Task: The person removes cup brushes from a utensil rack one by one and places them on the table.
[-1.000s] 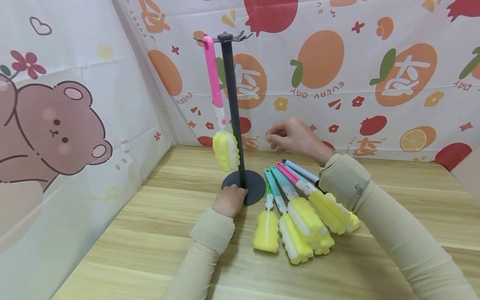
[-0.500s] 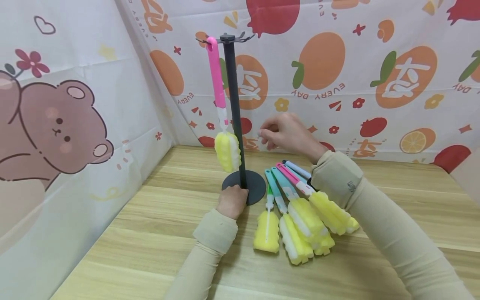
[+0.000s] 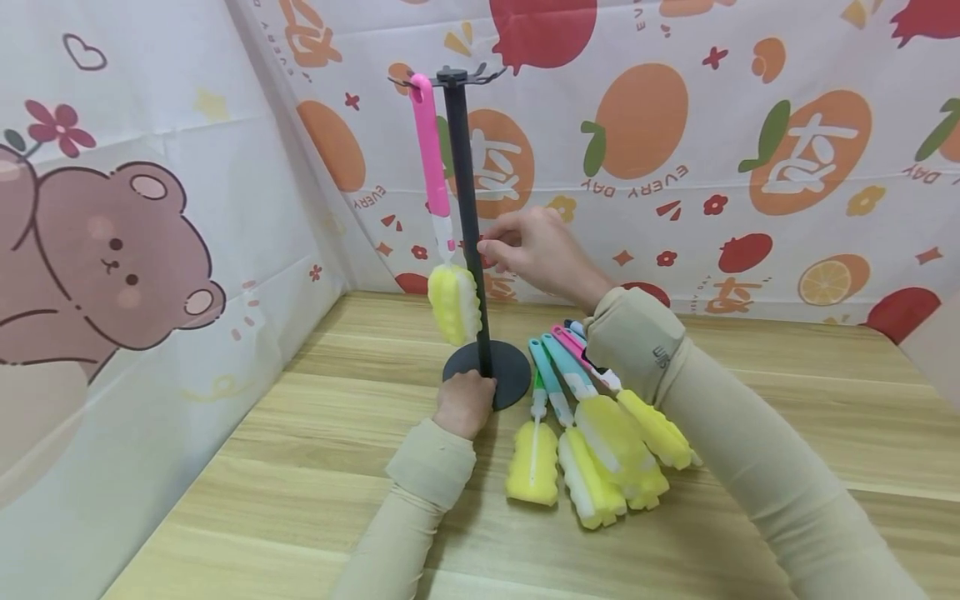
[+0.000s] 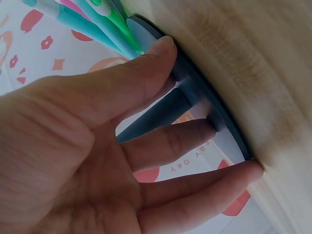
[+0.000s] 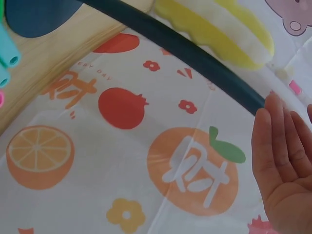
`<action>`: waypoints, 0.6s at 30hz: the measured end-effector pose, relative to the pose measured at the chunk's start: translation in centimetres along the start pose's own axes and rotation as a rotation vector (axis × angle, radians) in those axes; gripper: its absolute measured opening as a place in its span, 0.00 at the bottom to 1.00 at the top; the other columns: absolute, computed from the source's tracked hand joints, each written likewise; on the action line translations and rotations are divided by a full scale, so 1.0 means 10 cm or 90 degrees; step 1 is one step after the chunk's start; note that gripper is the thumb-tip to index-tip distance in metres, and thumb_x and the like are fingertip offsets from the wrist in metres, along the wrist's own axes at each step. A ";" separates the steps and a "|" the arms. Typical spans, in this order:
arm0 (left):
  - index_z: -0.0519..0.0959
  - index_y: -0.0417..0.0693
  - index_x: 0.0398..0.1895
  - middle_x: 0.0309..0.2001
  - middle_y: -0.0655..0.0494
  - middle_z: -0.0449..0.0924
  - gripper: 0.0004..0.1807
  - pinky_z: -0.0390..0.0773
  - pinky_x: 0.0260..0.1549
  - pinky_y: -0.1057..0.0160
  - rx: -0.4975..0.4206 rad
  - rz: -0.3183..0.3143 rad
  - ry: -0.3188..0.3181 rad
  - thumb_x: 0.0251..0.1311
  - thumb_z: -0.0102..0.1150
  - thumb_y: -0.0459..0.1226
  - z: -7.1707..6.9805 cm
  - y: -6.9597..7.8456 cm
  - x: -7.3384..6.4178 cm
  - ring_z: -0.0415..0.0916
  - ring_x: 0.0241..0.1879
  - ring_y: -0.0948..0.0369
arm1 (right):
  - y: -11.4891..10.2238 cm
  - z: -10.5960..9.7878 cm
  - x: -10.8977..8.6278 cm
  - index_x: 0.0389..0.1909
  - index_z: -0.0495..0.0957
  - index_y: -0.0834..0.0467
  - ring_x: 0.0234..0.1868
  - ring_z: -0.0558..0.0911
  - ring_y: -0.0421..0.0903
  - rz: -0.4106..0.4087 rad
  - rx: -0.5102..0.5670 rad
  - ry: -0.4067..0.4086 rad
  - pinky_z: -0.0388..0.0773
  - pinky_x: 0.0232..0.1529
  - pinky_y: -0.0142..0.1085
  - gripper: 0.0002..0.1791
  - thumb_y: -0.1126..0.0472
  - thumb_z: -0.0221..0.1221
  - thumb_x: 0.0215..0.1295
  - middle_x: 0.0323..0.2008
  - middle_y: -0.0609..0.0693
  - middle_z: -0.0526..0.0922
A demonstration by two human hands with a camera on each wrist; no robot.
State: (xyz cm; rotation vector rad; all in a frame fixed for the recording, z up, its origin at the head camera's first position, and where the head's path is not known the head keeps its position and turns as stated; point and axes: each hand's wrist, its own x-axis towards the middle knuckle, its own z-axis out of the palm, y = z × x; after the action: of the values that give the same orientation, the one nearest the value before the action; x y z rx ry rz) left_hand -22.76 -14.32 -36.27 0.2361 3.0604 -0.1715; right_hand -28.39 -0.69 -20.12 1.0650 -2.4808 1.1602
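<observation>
A black stand (image 3: 462,179) with a round base (image 3: 512,375) and hooks on top stands on the table. From one hook hangs a bottle brush (image 3: 431,154) with a pink handle and a yellow-and-white sponge head. My left hand (image 3: 464,403) rests on the near edge of the base; in the left wrist view its thumb and fingers (image 4: 192,131) spread across the disc. Beside the pole, at about half its height, is my right hand (image 3: 538,252), holding nothing. The right wrist view has its extended fingertips (image 5: 279,114) overlapping the pole (image 5: 195,58).
Right of the base lies a pile of several sponge bottle brushes (image 3: 611,433) with teal, pink and green handles, partly under my right forearm. A single brush (image 3: 533,462) lies at the pile's left side. Printed cloth (image 3: 637,125) closes off the back and left.
My right hand has moved left and slightly up, from above the brush pile to beside the pole. The left hand stays on the base, and the hanging brush has not moved.
</observation>
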 end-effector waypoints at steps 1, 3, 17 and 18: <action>0.87 0.47 0.49 0.36 0.45 0.85 0.10 0.86 0.31 0.52 -0.001 0.001 0.003 0.67 0.63 0.31 0.01 0.00 0.01 0.85 0.35 0.48 | -0.01 0.01 0.01 0.46 0.87 0.65 0.37 0.86 0.49 -0.005 0.003 0.005 0.80 0.42 0.39 0.10 0.64 0.62 0.71 0.39 0.55 0.88; 0.88 0.47 0.48 0.35 0.45 0.85 0.09 0.85 0.30 0.53 0.001 0.004 0.006 0.67 0.64 0.32 0.01 0.00 0.02 0.85 0.34 0.48 | -0.02 0.03 0.03 0.45 0.87 0.64 0.39 0.87 0.50 -0.010 0.006 0.013 0.81 0.45 0.39 0.09 0.64 0.62 0.71 0.39 0.55 0.88; 0.87 0.45 0.49 0.36 0.44 0.85 0.10 0.86 0.31 0.51 0.004 0.012 0.016 0.68 0.63 0.32 -0.01 -0.01 -0.03 0.85 0.35 0.47 | -0.12 0.16 0.15 0.45 0.86 0.64 0.41 0.84 0.44 0.027 0.041 0.040 0.81 0.43 0.35 0.10 0.62 0.63 0.71 0.42 0.52 0.87; 0.87 0.45 0.49 0.37 0.44 0.85 0.10 0.86 0.32 0.51 0.004 0.010 0.014 0.68 0.63 0.32 -0.01 -0.01 -0.03 0.85 0.35 0.47 | -0.12 0.17 0.16 0.45 0.86 0.64 0.41 0.84 0.44 0.027 0.042 0.041 0.81 0.42 0.35 0.10 0.62 0.63 0.71 0.42 0.53 0.87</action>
State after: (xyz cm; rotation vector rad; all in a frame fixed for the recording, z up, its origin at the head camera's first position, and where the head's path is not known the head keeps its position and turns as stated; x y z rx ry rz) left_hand -22.47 -14.42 -36.15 0.2639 3.0799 -0.1785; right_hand -28.49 -3.26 -19.79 0.9800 -2.4435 1.2762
